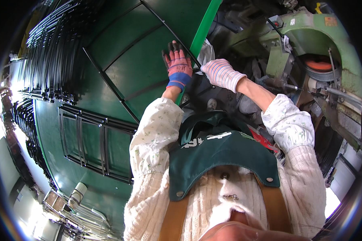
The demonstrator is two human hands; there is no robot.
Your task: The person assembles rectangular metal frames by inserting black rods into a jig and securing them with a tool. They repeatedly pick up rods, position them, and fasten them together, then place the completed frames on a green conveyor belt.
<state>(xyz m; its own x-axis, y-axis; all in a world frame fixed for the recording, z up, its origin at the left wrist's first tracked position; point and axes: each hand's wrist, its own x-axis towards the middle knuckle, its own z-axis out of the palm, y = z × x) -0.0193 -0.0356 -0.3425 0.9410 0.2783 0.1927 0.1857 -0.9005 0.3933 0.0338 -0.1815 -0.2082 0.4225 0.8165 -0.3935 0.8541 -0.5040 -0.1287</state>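
Observation:
A black metal frame [104, 77] with thin crossbars lies on the dark green tabletop [150, 54], its right side bar reaching past the bright green edge. My right hand [223, 73], in a striped knit glove, is closed around that bar near its end. The bar's tip shows just below the fist; the fingers on the underside are hidden. My left hand [178, 64], in a red and blue work glove with dark fingers, is laid out palm down beside the same bar, with its fingers extended. One bare fingertip pokes out of this glove.
More black frames [101, 120] lie stacked at the left, below a dense pile of black metal frames [51, 57]. A green machine [304, 27] with an orange-faced wheel [319, 64] stands at the right. The bright green table edge [205, 27] runs beside my hands.

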